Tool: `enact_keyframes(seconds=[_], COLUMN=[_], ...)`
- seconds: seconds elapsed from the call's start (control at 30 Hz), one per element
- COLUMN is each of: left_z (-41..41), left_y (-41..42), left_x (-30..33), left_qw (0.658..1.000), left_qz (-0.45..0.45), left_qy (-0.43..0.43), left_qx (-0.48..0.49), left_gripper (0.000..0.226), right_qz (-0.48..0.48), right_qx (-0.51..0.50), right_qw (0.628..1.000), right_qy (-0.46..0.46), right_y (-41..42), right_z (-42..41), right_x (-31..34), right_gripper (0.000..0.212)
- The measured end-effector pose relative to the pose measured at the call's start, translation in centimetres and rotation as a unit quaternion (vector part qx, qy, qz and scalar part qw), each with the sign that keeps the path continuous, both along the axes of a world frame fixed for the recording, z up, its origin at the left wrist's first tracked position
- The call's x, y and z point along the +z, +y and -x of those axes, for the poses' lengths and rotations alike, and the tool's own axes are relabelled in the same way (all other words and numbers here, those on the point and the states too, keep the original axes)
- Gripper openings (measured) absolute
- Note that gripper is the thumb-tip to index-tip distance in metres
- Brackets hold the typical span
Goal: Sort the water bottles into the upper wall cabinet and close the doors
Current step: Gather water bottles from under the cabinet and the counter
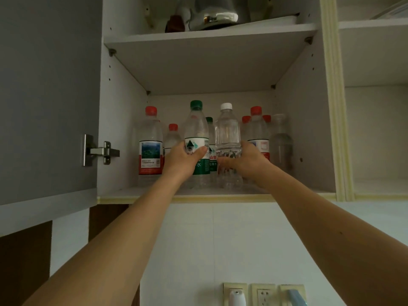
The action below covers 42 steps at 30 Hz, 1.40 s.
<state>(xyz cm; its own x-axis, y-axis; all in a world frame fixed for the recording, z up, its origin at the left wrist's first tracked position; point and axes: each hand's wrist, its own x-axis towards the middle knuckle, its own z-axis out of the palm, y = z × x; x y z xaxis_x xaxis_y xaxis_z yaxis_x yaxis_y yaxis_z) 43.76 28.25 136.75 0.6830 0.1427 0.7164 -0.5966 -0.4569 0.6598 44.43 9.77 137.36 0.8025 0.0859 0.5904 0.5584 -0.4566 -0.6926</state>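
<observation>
The left hand is gripping the green-cap bottle, thumb curled across its label. The right hand is wrapping round the lower part of the white-cap bottle. Both bottles are standing upright, just beside each other, at the front of the cabinet lower shelf. Red-cap bottles are standing at 9 o'clock and 3 o'clock of the pair, more behind. The door at 9 o'clock is hanging open. A kettle is sitting on the shelf at 12 o'clock.
</observation>
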Motion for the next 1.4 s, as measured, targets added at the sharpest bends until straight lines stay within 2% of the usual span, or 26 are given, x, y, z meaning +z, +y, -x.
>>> enact_keyframes(seconds=[0.2,0.37,0.47,0.53,0.6,0.7,0.83,0.93,1.03,1.17,1.3,1.4], left_z=[1.2,3.1,5.3,7.0,9.0,12.2,16.2,18.9,21.1,23.6,26.6,29.6], left_y=[0.3,0.4,0.8,0.9,0.7,0.0,-1.8,-4.2,-7.6,-13.3,-19.5,-23.5], left_x=[0.6,0.4,0.1,-0.3,-0.6,-1.7,-4.4,-7.3,-10.8,-16.0,-21.2,-25.3], left_qw=[0.999,0.992,0.988,0.986,0.987,0.987,0.986,0.987,0.988,0.983,0.967,0.949], left_qz=[-0.049,-0.109,-0.105,-0.112,-0.107,-0.082,-0.030,0.001,0.010,0.011,0.014,-0.029], left_qy=[0.024,0.026,-0.010,-0.027,-0.056,-0.124,-0.162,-0.148,-0.120,-0.040,0.075,0.095], left_qx=[0.006,0.064,0.112,0.120,0.107,0.067,-0.002,-0.056,-0.095,-0.180,-0.241,-0.298], left_gripper=[0.036,0.051,0.059,0.057,0.051,0.038,0.055,0.064,0.066,0.068,0.072,0.073], right_qz=[0.047,0.141,0.114,0.138,0.183,0.201,0.187,0.189,0.188,0.184,0.154,0.144], right_qx=[-0.019,-0.028,-0.095,-0.159,-0.196,-0.220,-0.228,-0.241,-0.271,-0.319,-0.354,-0.372], right_qw=[0.999,0.989,0.986,0.968,0.948,0.935,0.934,0.936,0.936,0.927,0.922,0.917], right_qy=[-0.005,-0.017,-0.081,-0.135,-0.172,-0.191,-0.200,-0.174,-0.127,-0.073,-0.014,0.021], right_y=[0.2,-0.6,-1.4,-1.8,-1.9,-1.8,-2.5,-3.9,-6.2,-10.7,-16.2,-20.2], right_z=[1.1,2.7,4.5,6.4,9.0,13.7,19.8,23.7,27.1,31.5,36.5,40.4], right_x=[0.2,0.0,-1.0,-1.7,-2.5,-4.1,-7.0,-10.5,-14.7,-19.6,-24.2,-27.7], right_gripper=[0.055,0.047,0.023,0.024,0.023,0.024,0.021,0.020,0.033,0.055,0.060,0.062])
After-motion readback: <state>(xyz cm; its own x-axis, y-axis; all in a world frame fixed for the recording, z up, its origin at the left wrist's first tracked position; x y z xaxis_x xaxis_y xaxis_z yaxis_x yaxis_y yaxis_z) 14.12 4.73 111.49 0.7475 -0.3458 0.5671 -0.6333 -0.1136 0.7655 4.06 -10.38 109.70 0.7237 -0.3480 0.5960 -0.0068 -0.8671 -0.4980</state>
